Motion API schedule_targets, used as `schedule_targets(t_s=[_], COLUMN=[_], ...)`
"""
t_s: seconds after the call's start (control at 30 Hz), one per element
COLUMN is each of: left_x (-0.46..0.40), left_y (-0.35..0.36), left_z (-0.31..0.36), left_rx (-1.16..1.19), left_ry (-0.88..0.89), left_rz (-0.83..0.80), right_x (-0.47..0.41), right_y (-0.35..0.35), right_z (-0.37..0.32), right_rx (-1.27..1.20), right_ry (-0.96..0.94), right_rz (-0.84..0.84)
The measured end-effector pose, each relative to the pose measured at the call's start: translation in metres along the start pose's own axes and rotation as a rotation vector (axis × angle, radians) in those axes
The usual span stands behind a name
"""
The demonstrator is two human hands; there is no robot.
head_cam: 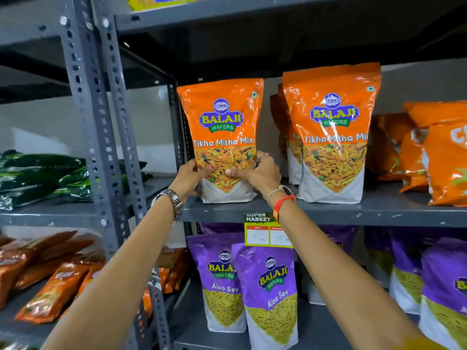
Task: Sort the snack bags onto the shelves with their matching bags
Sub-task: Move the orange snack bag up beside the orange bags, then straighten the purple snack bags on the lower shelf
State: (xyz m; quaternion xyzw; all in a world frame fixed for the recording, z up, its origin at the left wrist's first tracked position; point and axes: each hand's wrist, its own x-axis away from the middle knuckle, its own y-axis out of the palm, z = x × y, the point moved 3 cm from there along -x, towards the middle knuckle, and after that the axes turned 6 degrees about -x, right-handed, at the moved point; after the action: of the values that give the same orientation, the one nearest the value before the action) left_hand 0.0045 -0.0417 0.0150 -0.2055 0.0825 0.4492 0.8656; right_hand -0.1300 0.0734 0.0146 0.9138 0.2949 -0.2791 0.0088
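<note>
From the head camera, both hands grip one glossy orange plastic snack pouch printed Tikha Mitha Mix (pixel 222 137), which stands upright with its white base on the grey metal shelf (pixel 353 213), long axis vertical. The left hand (pixel 190 176) cups the pouch's lower left edge, its fingers (pixel 211 170) curled round onto the front. The right hand (pixel 260 170) clasps the lower right edge, thumb pressed flat across the front and the other fingers wrapped behind, so both sets of fingers are closed on the pouch rather than spread. The pouch rises straight above the fingers and sits between the two palms; neither hand is plainly nearer, since each holds its own side.

Just to the right of the right-hand fingers, with a narrow gap, stands a matching row of orange Tikha Mitha Mix pouches (pixel 333 137) on the same shelf, so the held pouch appears to be with its own kind (the placing looks all but done). Judging by that, the hands need only let go and draw back towards the body.

Above the fingers, the next grey shelf board (pixel 252 18) leaves headroom. Left of the left-hand fingers a perforated grey steel upright (pixel 121 122) stands close. Below the fingers hang a yellow-and-green price tag (pixel 267 231) and purple Aloo Sev pouches (pixel 270 294); further right lie crumpled orange bags (pixel 434 157).
</note>
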Motion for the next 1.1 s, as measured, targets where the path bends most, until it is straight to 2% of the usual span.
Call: schedule_targets(t_s=[0.17,0.23,0.37,0.43,0.5,0.6,0.63,0.73,0.8,0.87,1.0,1.1], left_x=[-0.006,-0.005,0.032,0.065,0.092,0.119,0.127,0.152,0.165,0.171,0.175,0.176], left_y=[-0.001,-0.003,-0.011,-0.003,0.014,0.051,0.064,0.103,0.127,0.146,0.169,0.182], left_z=[-0.004,-0.005,-0.013,-0.029,-0.059,-0.125,-0.150,-0.211,-0.241,-0.264,-0.275,-0.277], left_rx=[-0.085,-0.143,-0.079,0.011,0.090,0.229,0.251,0.250,0.270,0.280,0.294,0.308], left_ry=[0.014,0.082,0.322,0.441,0.467,0.342,0.266,0.021,-0.125,-0.256,-0.406,-0.412], left_rz=[0.017,0.075,0.446,0.568,0.582,0.509,0.491,0.431,0.322,0.185,-0.040,-0.103], right_x=[0.001,0.011,0.062,0.094,0.122,0.152,0.158,0.171,0.175,0.181,0.193,0.199], right_y=[-0.001,-0.011,-0.052,-0.068,-0.077,-0.080,-0.078,-0.066,-0.053,-0.046,-0.034,-0.033], right_z=[0.005,0.004,0.021,0.048,0.088,0.157,0.180,0.238,0.271,0.287,0.287,0.290], right_rx=[-0.061,-0.152,-0.346,-0.426,-0.467,-0.435,-0.398,-0.357,-0.351,-0.268,-0.312,-0.276], right_ry=[0.000,-0.042,-0.210,-0.230,-0.172,-0.017,0.038,0.299,0.466,0.549,0.677,0.715], right_rz=[-0.047,0.004,0.312,0.455,0.583,0.698,0.680,0.442,0.250,0.085,-0.111,-0.157])
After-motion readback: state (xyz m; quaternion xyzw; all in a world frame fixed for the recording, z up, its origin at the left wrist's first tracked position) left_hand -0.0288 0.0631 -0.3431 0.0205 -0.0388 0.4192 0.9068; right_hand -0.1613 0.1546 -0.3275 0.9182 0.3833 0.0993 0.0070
